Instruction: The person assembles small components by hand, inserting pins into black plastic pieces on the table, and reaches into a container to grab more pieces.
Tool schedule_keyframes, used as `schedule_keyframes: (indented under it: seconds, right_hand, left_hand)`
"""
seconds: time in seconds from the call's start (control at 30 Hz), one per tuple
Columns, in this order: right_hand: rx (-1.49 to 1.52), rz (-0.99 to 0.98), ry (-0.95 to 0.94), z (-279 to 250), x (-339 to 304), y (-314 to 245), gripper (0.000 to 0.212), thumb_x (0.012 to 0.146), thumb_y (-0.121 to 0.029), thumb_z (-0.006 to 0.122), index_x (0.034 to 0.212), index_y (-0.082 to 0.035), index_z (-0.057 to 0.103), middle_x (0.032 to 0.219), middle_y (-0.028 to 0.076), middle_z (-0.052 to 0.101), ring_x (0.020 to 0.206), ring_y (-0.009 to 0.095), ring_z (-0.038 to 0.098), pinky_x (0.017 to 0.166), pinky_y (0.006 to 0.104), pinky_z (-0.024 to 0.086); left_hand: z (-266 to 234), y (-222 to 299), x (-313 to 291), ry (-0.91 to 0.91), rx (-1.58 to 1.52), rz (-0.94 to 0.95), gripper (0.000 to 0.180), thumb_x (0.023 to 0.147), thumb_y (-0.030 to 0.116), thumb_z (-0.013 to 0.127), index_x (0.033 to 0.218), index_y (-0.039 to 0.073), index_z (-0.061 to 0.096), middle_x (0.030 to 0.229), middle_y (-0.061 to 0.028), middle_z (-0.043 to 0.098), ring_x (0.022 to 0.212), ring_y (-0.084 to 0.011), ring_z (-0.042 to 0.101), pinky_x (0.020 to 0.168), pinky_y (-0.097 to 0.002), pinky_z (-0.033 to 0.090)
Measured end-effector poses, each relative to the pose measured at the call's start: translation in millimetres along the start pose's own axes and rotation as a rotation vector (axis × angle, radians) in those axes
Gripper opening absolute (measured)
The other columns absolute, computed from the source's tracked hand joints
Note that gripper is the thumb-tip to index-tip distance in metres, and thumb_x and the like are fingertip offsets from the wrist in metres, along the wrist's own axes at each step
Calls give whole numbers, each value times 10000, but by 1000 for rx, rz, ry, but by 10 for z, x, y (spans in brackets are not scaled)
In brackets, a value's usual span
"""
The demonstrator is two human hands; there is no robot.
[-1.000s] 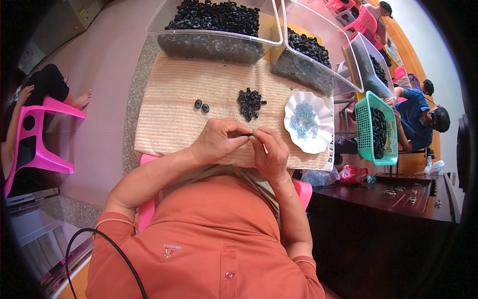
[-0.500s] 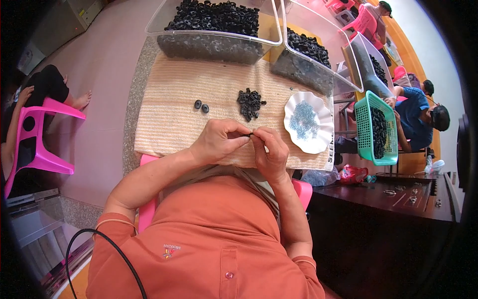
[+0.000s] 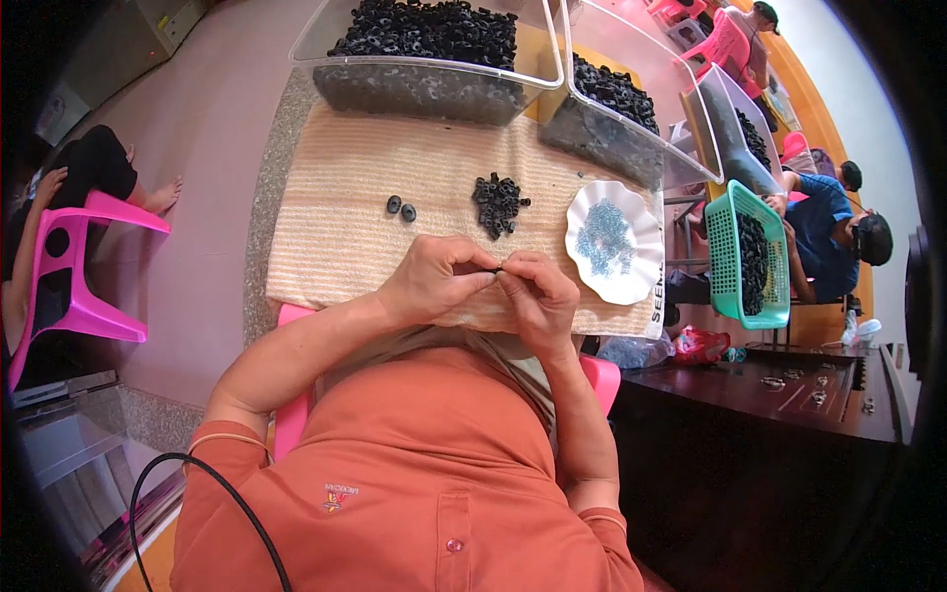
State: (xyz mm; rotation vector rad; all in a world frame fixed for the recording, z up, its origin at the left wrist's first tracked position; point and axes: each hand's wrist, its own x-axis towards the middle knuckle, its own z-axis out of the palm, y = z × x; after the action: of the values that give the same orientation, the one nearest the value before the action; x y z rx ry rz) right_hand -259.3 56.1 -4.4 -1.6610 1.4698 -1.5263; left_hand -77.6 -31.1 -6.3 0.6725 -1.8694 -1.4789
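Observation:
Both hands meet over the near part of a striped towel point(image 3: 335, 247). My left hand point(image 3: 434, 278) is closed, thumb and forefinger pinching a small black part point(image 3: 498, 269). The fingertips of my right hand point(image 3: 541, 294) pinch the same part from the other side, hiding most of it. Just beyond the hands lies a heap of small black ring-like parts point(image 3: 498, 205). To its left, two black oval pieces point(image 3: 401, 208) rest side by side. A white scalloped dish point(image 3: 646, 237) to the right holds many tiny clear bluish pieces point(image 3: 605, 237).
Two clear plastic bins point(image 3: 444, 67) point(image 3: 681, 128) full of black parts stand along the far edge. A green basket point(image 3: 725, 261) of black parts is at the right, near a seated person in blue point(image 3: 829, 237). Someone sits on a pink chair point(image 3: 84, 266) at left.
The right hand's fingers have shifted slightly around the small black part. My left hand stays in place, and the view has moved very slightly.

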Motion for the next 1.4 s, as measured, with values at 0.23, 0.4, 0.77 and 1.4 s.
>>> schedule_keyframes:
  seconds: [0.23,0.4,0.77,1.4]
  right_hand:
    - [-39,36,-14,-3,24,-32,157,838,64,755,979,0,726,938,131,715,828,215,692,722,300,543]
    - [-120,-17,37,30,13,-53,159,838,61,758,978,-5,720,920,125,713,825,217,693,722,305,547]
    - [56,76,68,82,-17,-100,126,846,85,736,953,24,712,920,117,704,855,198,679,759,286,539]
    - [373,522,-82,-59,7,-2,125,914,-13,748,1036,13,749,956,55,752,881,105,684,777,259,554]
  left_hand:
    - [-10,-37,10,13,44,-6,166,880,1,757,1046,-4,769,959,-94,764,880,-107,709,749,-259,565]
    - [-15,-15,13,21,41,23,161,878,8,765,1039,-1,771,953,-94,765,875,-106,709,744,-260,564]
    - [-21,10,-2,22,33,56,147,863,-2,772,1011,-4,767,937,-98,763,858,-114,710,738,-263,563]
    - [-110,117,36,-95,-114,-161,146,861,37,771,980,-10,701,862,-64,727,803,-106,681,722,-272,561]
